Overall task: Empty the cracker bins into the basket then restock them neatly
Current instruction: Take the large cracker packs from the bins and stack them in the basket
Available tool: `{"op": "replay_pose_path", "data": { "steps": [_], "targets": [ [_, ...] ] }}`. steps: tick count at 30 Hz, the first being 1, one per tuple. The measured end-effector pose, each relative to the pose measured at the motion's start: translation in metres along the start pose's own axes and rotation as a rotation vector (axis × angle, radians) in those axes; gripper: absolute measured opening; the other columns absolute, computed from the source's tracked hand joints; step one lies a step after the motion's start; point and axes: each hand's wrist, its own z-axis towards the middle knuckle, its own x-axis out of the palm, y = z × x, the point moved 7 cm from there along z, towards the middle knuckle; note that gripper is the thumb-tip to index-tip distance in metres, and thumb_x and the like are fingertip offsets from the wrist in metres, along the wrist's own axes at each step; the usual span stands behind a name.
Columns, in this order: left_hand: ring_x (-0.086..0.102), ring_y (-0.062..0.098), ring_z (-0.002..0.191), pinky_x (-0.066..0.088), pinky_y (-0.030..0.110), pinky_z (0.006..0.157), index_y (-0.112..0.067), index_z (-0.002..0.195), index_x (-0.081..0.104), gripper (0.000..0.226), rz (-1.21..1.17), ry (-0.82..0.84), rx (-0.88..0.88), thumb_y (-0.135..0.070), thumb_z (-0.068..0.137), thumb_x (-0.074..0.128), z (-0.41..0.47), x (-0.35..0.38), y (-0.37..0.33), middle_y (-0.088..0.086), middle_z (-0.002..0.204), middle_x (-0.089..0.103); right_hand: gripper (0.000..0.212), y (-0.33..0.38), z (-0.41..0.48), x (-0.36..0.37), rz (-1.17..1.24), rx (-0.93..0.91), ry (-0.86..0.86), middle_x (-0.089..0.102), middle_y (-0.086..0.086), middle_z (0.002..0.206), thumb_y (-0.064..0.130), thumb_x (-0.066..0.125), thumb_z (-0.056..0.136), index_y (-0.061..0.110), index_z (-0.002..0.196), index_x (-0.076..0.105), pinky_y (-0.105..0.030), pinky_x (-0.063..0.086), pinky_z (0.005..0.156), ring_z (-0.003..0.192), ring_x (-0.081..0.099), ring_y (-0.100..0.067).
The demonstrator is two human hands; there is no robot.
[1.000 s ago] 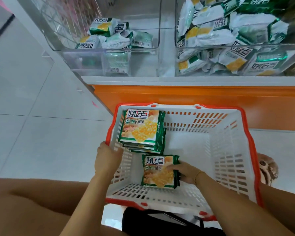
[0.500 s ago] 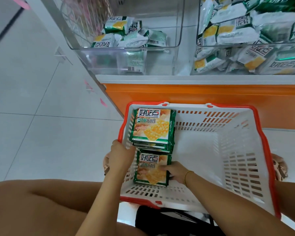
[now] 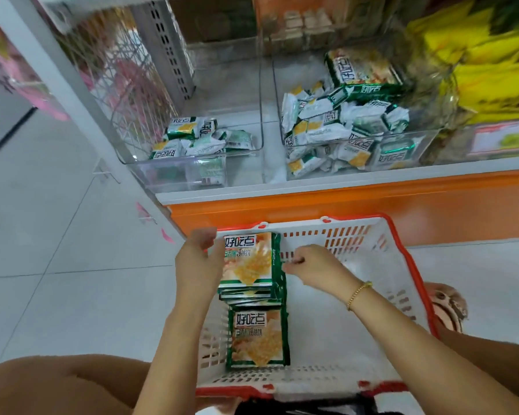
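A white basket with a red rim (image 3: 372, 247) stands on the floor below the shelf. In its far left corner lies a stack of large green cracker packs (image 3: 249, 262). My left hand (image 3: 197, 259) grips the stack's left edge, and my right hand (image 3: 309, 265) pinches its right edge with curled fingers. A single large pack (image 3: 256, 339) lies flat nearer to me in the basket. On the shelf, the left clear bin (image 3: 192, 175) holds a few small packs (image 3: 192, 136). The right clear bin (image 3: 402, 157) is piled with small packs (image 3: 336, 127) and a large pack (image 3: 360, 70) on top.
The bins sit on a white shelf with an orange front (image 3: 342, 211). Yellow bags (image 3: 492, 70) fill the section to the right. A wire rack (image 3: 117, 70) flanks the left bin. Grey floor tiles (image 3: 57, 235) spread to the left. The basket's right half is bare.
My right hand let go of the near pack and moved to the far stack's right edge. My left hand left the basket rim for the stack's left edge. The view tilted up.
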Motion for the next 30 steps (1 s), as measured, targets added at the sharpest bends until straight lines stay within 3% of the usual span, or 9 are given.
{"op": "replay_pose_path", "data": {
  "steps": [2, 5, 9, 12, 16, 19, 22, 26, 30],
  "targets": [
    [0.057, -0.004, 0.085, 0.036, 0.000, 0.069, -0.010, 0.115, 0.064, 0.023, -0.081, -0.004, 0.092, -0.015, 0.093, 0.057, 0.006, -0.004, -0.040, -0.004, 0.103, 0.066, 0.033, 0.031, -0.027, -0.048, -0.032, -0.090, -0.055, 0.049, -0.008, 0.066, 0.036, 0.061, 0.092, 0.010, 0.074, 0.056, -0.027, 0.034, 0.053, 0.059, 0.048, -0.022],
    [0.056, -0.008, 0.085, 0.038, -0.004, 0.064, -0.014, 0.110, 0.063, 0.018, -0.194, 0.027, 0.216, -0.015, 0.093, 0.057, 0.017, -0.005, -0.100, -0.011, 0.095, 0.064, 0.030, 0.063, -0.062, -0.124, 0.002, -0.239, -0.261, 0.062, -0.011, 0.073, 0.037, 0.064, 0.089, 0.011, 0.076, 0.058, -0.029, 0.044, 0.060, 0.068, 0.059, -0.028],
    [0.058, 0.002, 0.088, 0.043, 0.002, 0.071, -0.012, 0.114, 0.061, 0.021, -0.183, 0.085, 0.355, -0.016, 0.093, 0.057, 0.036, 0.009, -0.169, -0.004, 0.102, 0.063, 0.019, 0.085, -0.086, -0.220, -0.030, -0.341, -0.626, 0.057, 0.005, 0.071, 0.030, 0.066, 0.088, 0.015, 0.079, 0.060, -0.013, 0.037, 0.053, 0.063, 0.051, -0.005],
    [0.059, 0.015, 0.107, 0.045, 0.022, 0.085, -0.009, 0.127, 0.057, 0.036, -0.063, 0.091, 0.362, -0.018, 0.092, 0.057, 0.059, 0.021, -0.197, 0.004, 0.119, 0.063, 0.011, 0.086, -0.066, -0.278, -0.155, -0.331, -0.775, 0.059, 0.003, 0.079, 0.021, 0.068, 0.087, 0.012, 0.090, 0.062, -0.021, 0.044, 0.065, 0.073, 0.056, -0.011],
    [0.060, 0.019, 0.106, 0.039, 0.019, 0.074, -0.007, 0.130, 0.057, 0.038, -0.013, -0.029, 0.317, -0.012, 0.093, 0.053, 0.084, 0.015, -0.210, 0.011, 0.122, 0.064, 0.033, 0.080, -0.005, -0.322, -0.515, -0.227, -0.729, 0.064, -0.011, 0.111, 0.019, 0.070, 0.085, 0.008, 0.115, 0.060, -0.031, 0.045, 0.083, 0.104, 0.059, -0.027],
    [0.060, 0.020, 0.108, 0.041, 0.022, 0.083, -0.006, 0.130, 0.057, 0.037, -0.020, -0.102, 0.332, -0.010, 0.093, 0.054, 0.095, 0.006, -0.212, 0.012, 0.124, 0.063, 0.051, 0.081, 0.041, -0.328, -0.678, -0.171, -0.647, 0.058, -0.015, 0.123, 0.026, 0.075, 0.081, 0.009, 0.123, 0.052, -0.036, 0.045, 0.092, 0.114, 0.053, -0.030],
    [0.059, 0.023, 0.113, 0.041, 0.024, 0.085, -0.005, 0.132, 0.055, 0.040, 0.048, -0.034, 0.304, -0.006, 0.092, 0.053, 0.106, 0.013, -0.206, 0.013, 0.127, 0.061, 0.075, 0.076, 0.080, -0.319, -0.767, -0.071, -0.526, 0.049, -0.020, 0.131, 0.033, 0.080, 0.075, 0.003, 0.131, 0.041, -0.040, 0.039, 0.101, 0.125, 0.043, -0.035],
    [0.062, 0.018, 0.103, 0.037, 0.013, 0.071, -0.009, 0.127, 0.061, 0.035, 0.082, 0.020, 0.328, -0.004, 0.094, 0.049, 0.111, 0.020, -0.202, 0.008, 0.122, 0.065, 0.093, 0.073, 0.104, -0.317, -0.850, -0.062, -0.500, 0.045, -0.020, 0.137, 0.042, 0.083, 0.070, 0.006, 0.139, 0.033, -0.043, 0.039, 0.105, 0.128, 0.041, -0.037],
    [0.063, 0.019, 0.104, 0.042, 0.020, 0.074, -0.009, 0.125, 0.062, 0.033, 0.069, 0.070, 0.341, -0.005, 0.094, 0.051, 0.116, 0.019, -0.201, 0.009, 0.120, 0.066, 0.100, 0.084, 0.102, -0.326, -0.904, -0.175, -0.539, 0.048, -0.017, 0.135, 0.042, 0.082, 0.069, 0.014, 0.148, 0.027, -0.040, 0.044, 0.097, 0.124, 0.047, -0.035]
  ]
}}
